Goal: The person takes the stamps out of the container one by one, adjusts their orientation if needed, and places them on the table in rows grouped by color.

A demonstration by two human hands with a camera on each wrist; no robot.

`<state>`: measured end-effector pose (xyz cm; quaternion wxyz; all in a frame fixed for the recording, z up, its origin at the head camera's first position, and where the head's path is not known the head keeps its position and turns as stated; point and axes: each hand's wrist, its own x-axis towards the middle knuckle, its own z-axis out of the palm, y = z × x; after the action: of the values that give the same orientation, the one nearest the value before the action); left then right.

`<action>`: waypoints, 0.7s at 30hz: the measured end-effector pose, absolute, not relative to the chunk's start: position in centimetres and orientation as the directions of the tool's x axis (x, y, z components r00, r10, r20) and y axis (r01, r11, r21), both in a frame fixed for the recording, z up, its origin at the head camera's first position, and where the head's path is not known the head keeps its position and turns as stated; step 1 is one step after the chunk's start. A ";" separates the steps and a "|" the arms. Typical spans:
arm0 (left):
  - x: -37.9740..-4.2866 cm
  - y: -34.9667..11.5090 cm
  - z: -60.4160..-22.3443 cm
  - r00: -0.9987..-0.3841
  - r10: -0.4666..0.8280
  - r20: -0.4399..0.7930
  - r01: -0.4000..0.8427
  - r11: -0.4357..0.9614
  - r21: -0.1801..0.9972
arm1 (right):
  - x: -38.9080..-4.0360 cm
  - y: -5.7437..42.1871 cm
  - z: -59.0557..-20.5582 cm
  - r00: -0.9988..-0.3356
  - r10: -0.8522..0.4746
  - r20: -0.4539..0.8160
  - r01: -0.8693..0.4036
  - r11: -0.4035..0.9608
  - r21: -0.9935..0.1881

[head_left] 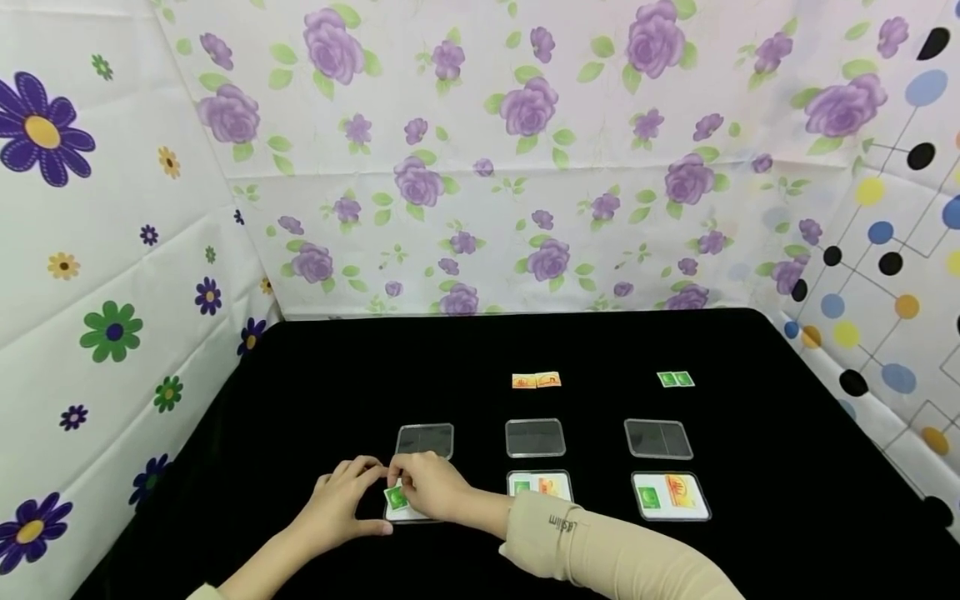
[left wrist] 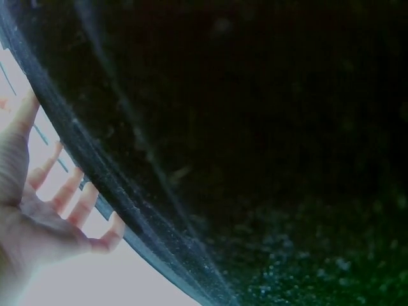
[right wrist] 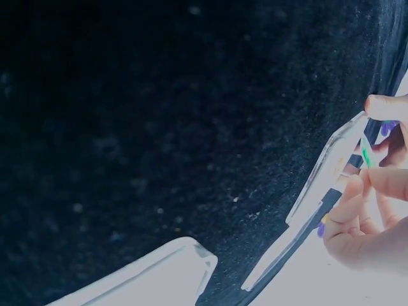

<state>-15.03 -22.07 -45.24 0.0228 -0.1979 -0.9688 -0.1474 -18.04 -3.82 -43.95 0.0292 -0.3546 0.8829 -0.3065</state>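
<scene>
My right hand point(head_left: 432, 486) pinches a small green stamp-like piece point(head_left: 395, 498) between thumb and finger. It is low over a clear plastic case with a white insert point(head_left: 417, 515) at the front left. The right wrist view has the green piece point(right wrist: 366, 153) tilted at the fingertips, close to the case point(right wrist: 328, 166). At the left side of that case is my left hand point(head_left: 335, 502), thumb at its near corner and fingers spread toward its far edge. My right hand covers much of the insert. The left wrist view shows the left hand point(left wrist: 57, 204) with its fingers apart, gently bent.
Two more cases, one in the middle point(head_left: 519, 492) and one at right point(head_left: 670, 497), hold white inserts with green and orange pieces. Behind stand clear trays point(head_left: 425, 440), point(head_left: 535, 438), point(head_left: 658, 439). Farther back lie orange pieces point(head_left: 536, 381) and green pieces point(head_left: 676, 379) on the black tabletop point(head_left: 360, 358).
</scene>
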 end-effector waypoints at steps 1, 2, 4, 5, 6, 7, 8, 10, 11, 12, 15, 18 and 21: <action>-15.0 -22.1 -45.2 -0.920 0.377 0.103 0.391 0.878 0.278 | -18.1 -3.8 -44.0 -0.751 -0.639 0.168 -0.602 0.558 -0.571; -15.0 -22.1 -45.2 -0.920 0.378 0.102 0.392 0.877 0.277 | -18.1 -3.7 -43.9 -0.755 -0.633 0.169 -0.596 0.557 -0.579; -15.1 -22.1 -45.1 -0.920 0.380 0.097 0.392 0.877 0.277 | -18.1 -3.6 -43.9 -0.766 -0.620 0.169 -0.582 0.557 -0.593; -15.1 -22.0 -45.0 -0.920 0.380 0.092 0.391 0.877 0.279 | -18.2 -3.5 -43.8 -0.771 -0.614 0.169 -0.573 0.552 -0.605; -15.1 -22.0 -44.9 -0.921 0.379 0.087 0.388 0.878 0.282 | -18.3 -3.4 -43.8 -0.775 -0.609 0.170 -0.565 0.548 -0.617; -15.2 -21.9 -44.8 -0.923 0.377 0.081 0.384 0.880 0.280 | -18.3 -3.3 -43.7 -0.779 -0.603 0.172 -0.559 0.543 -0.627; -15.2 -21.9 -44.7 -0.924 0.375 0.075 0.380 0.882 0.278 | -18.4 -3.3 -43.7 -0.782 -0.598 0.176 -0.554 0.537 -0.636; -15.3 -21.7 -44.6 -0.928 0.368 0.062 0.370 0.887 0.275 | -18.6 -3.1 -43.7 -0.787 -0.590 0.180 -0.543 0.525 -0.655; -15.3 -21.6 -44.5 -0.929 0.365 0.056 0.366 0.890 0.272 | -18.6 -3.1 -43.7 -0.789 -0.587 0.183 -0.540 0.518 -0.664; -15.3 -21.6 -44.4 -0.930 0.364 0.049 0.364 0.892 0.270 | -18.6 -3.0 -43.7 -0.791 -0.584 0.183 -0.533 0.511 -0.674; -15.3 -21.4 -44.3 -0.931 0.364 0.035 0.359 0.893 0.272 | -18.4 -2.6 -43.8 -0.795 -0.581 0.174 -0.511 0.487 -0.708; -15.2 -21.4 -44.3 -0.931 0.363 0.025 0.356 0.893 0.277 | -18.1 -2.3 -43.8 -0.796 -0.586 0.151 -0.480 0.460 -0.746; -15.0 -21.3 -44.3 -0.934 0.356 0.013 0.345 0.895 0.281 | -17.8 -2.0 -43.8 -0.790 -0.599 0.133 -0.467 0.446 -0.764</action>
<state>-15.03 -21.35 -44.34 -0.0196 -0.1800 -0.9733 -0.1410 -17.83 -2.01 -43.83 0.0784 -0.3147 0.8467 -0.4218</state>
